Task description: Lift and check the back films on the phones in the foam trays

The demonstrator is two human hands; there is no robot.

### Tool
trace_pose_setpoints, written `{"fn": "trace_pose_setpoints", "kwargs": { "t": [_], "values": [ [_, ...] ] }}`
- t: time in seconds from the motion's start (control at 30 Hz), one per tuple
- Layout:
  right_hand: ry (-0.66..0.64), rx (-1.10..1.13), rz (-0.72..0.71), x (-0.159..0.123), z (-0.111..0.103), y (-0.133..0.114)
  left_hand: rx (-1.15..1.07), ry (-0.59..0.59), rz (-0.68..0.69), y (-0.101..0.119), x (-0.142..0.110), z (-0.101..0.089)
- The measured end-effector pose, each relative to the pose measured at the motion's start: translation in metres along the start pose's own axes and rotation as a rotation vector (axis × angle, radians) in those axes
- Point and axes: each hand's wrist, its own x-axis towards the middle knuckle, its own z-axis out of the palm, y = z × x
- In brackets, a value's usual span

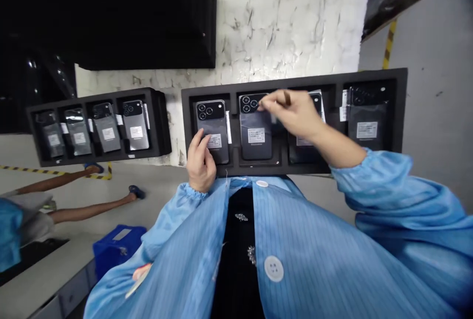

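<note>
A long black foam tray [295,78] stands in front of my chest, holding dark smartphones in plastic sleeves in separate slots. My left hand [200,161] curls over the tray's lower edge, its fingers on the bottom of the leftmost phone [211,122]. My right hand [290,114] is pinched at the top of the second phone [254,131], close to its triple camera. That hand and its wrist hide much of the third phone [303,149]. The fourth phone [367,117] sits untouched at the far right. Nothing shows clearly between my right fingertips.
A smaller foam tray [159,122] with several sleeved phones sits to the left. Beyond it, a co-worker's legs [74,195] stretch across the grey floor near yellow-black tape [55,171]. A blue crate [116,250] stands at lower left. A rough white wall [284,23] rises behind.
</note>
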Motion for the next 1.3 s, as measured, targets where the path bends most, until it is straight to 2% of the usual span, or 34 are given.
{"fn": "trace_pose_setpoints", "kwargs": {
  "t": [0.13,0.33,0.53,0.83,0.9,0.97,1.07,1.17,1.3],
  "values": [
    [-0.046,-0.135,0.078,0.031,-0.019,0.0,0.007,-0.025,0.013,0.001,0.001,0.001],
    [-0.107,-0.391,0.107,0.054,-0.02,-0.004,-0.048,-0.083,0.011,-0.001,-0.001,0.002],
    [-0.161,-0.453,0.226,0.065,-0.022,0.004,-0.038,-0.17,0.067,0.001,0.001,-0.001],
    [-0.163,-0.515,0.22,0.07,-0.019,0.005,-0.004,-0.193,0.072,0.003,-0.006,-0.006],
    [-0.17,-0.513,0.235,0.069,-0.019,0.005,0.045,-0.248,0.153,0.004,-0.005,-0.006],
    [-0.174,-0.497,0.25,0.068,-0.019,0.005,0.097,-0.349,0.294,0.008,-0.002,-0.003],
    [-0.17,-0.491,0.271,0.066,-0.019,0.003,0.159,-0.513,0.46,0.017,0.007,0.009],
    [-0.165,-0.495,0.311,0.065,-0.017,0.002,0.222,-0.618,0.455,0.026,0.016,0.022],
    [-0.152,-0.503,0.292,0.064,-0.016,0.003,0.266,-0.609,0.434,0.034,0.019,0.028]
  ]
}}
